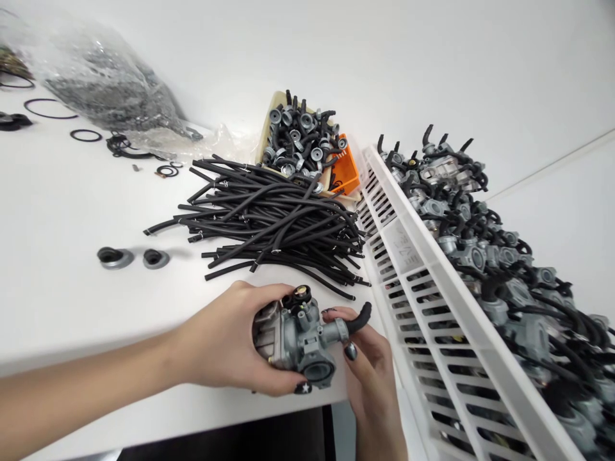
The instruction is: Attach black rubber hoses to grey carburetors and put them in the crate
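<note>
My left hand [230,339] is wrapped round a grey metal carburetor [302,339], its thumb and fingers on opposite sides of the body. From the carburetor's right end sticks a ribbed cap [340,330] with a bent black rubber boot [361,317]. My right hand [372,362] has its thumb and fingers closed about this cap from the right and below. Part of the carburetor body is hidden by my left hand. Behind it lies a pile of black rubber hoses [278,218], apart from both hands.
A white slotted crate [408,250] full of carburetors [480,256] stands on the right. At the back are a cream bin [264,131] of booted caps and an orange box [346,173]. Two booted caps [114,257] lie left; a plastic bag [115,89] holds small parts.
</note>
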Demonstrator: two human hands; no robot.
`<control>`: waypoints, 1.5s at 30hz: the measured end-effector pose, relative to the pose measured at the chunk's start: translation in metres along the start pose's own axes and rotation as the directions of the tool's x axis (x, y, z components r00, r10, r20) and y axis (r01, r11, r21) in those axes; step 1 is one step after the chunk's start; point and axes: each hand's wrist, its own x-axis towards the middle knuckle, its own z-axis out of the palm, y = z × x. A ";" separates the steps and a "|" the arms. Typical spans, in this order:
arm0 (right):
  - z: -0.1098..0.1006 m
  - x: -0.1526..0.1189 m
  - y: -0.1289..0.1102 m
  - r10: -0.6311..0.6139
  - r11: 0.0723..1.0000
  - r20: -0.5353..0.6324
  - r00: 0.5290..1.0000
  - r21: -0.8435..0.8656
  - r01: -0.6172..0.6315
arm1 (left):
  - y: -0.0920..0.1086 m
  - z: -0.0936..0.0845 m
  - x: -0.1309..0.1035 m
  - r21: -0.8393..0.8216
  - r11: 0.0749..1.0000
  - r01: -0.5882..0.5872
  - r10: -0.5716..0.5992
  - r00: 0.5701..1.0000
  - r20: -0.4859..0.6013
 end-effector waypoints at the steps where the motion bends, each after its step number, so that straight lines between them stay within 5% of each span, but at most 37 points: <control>1: 0.000 0.000 0.000 -0.007 1.000 0.007 1.000 0.002 0.007 | 0.001 0.000 0.000 -0.004 1.000 0.003 -0.003 1.000 0.000; 8: 0.005 -0.001 -0.004 0.058 0.998 -0.062 0.996 0.029 -0.057 | 0.005 -0.003 0.001 -0.028 0.999 0.034 -0.034 0.999 0.017; 33: -0.004 0.002 0.010 -0.098 0.995 0.063 0.993 0.038 0.096 | -0.006 -0.003 0.003 0.121 0.987 -0.108 0.102 0.993 0.055; 42: 0.010 0.001 0.008 -0.070 0.997 -0.130 0.989 -0.039 0.066 | -0.010 0.002 0.001 0.172 0.970 -0.169 0.165 0.986 0.037; 45: 0.012 0.001 0.005 -0.076 0.997 -0.110 0.991 -0.042 0.072 | -0.009 0.000 0.000 0.162 0.976 -0.145 0.141 0.989 0.038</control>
